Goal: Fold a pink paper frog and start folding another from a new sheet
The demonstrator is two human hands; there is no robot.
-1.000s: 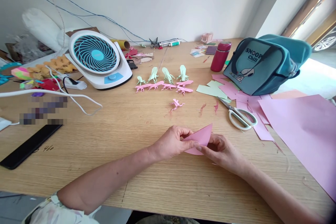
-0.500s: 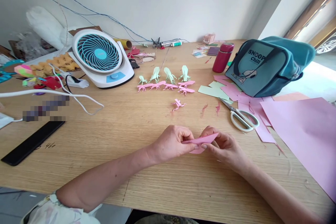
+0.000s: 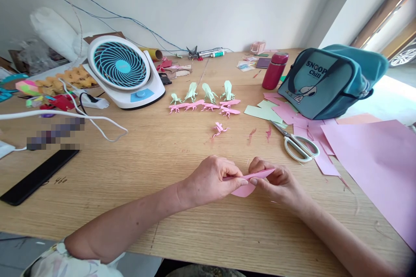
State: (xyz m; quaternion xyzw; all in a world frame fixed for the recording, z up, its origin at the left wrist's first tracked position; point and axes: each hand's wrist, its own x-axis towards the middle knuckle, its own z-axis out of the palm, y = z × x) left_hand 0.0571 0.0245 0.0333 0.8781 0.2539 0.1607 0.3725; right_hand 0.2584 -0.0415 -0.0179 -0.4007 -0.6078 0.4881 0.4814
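Observation:
A pink sheet of paper (image 3: 244,189), partly folded, is held between both hands above the front of the table. My left hand (image 3: 216,180) pinches its left side, thumb on the near face and fingers behind. On the other side, my right hand (image 3: 276,181) grips the paper between thumb and fingers, and a pointed flap extends over its fingers. The fingers hide part of the folds. Beyond the hands lies a small pink folded paper figure (image 3: 220,129). Behind it stand several pink paper figures (image 3: 210,106) and a row of green ones (image 3: 208,92).
White-handled scissors (image 3: 299,147) lie to the right, by pink and green paper pieces (image 3: 264,113) and a large pink sheet (image 3: 370,160). A teal bag (image 3: 325,86) and red flask (image 3: 275,71) stand behind. A fan (image 3: 123,73), white cable (image 3: 107,117) and black strip (image 3: 39,177) occupy the left.
The paper has tilted slightly in both hands; its lower flap hangs lower and shows more, and its pointed end has shifted a little right. Both hands keep their hold.

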